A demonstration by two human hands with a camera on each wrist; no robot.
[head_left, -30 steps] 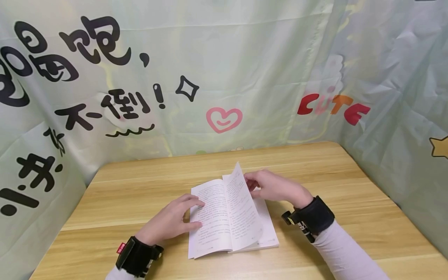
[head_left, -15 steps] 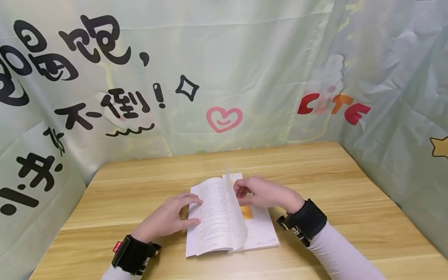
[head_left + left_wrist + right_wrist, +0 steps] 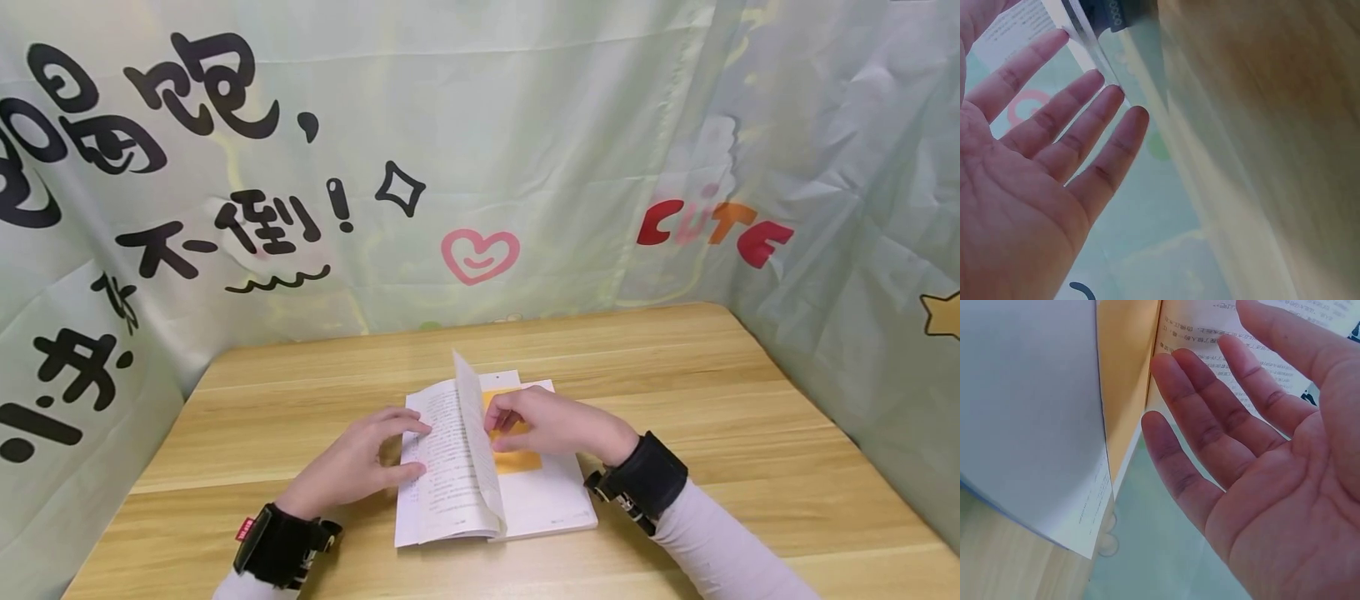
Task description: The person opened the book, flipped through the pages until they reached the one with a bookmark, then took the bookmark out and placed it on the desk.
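A paperback book (image 3: 431, 504) lies open near the middle of the table. One leaf (image 3: 471, 433) stands nearly upright over the spine. My right hand (image 3: 562, 425) is on the right side of that leaf, its fingertips against or very near it. In the right wrist view the fingers of my right hand (image 3: 1260, 437) are loosely extended in front of printed text. An orange block (image 3: 521, 462) shows on the right-hand page. My left hand (image 3: 356, 467) rests at the left page's outer edge; the left wrist view shows my left hand (image 3: 1035, 169) with fingers spread.
The wooden table (image 3: 300, 400) extends on every side of the book. A pale printed cloth (image 3: 570, 150) hangs behind it and along the sides. Black wrist straps (image 3: 648, 475) sit on both forearms.
My right hand has moved left, and the leaf has swung from the right side to nearly upright, uncovering the orange block. My left hand has shifted slightly left.
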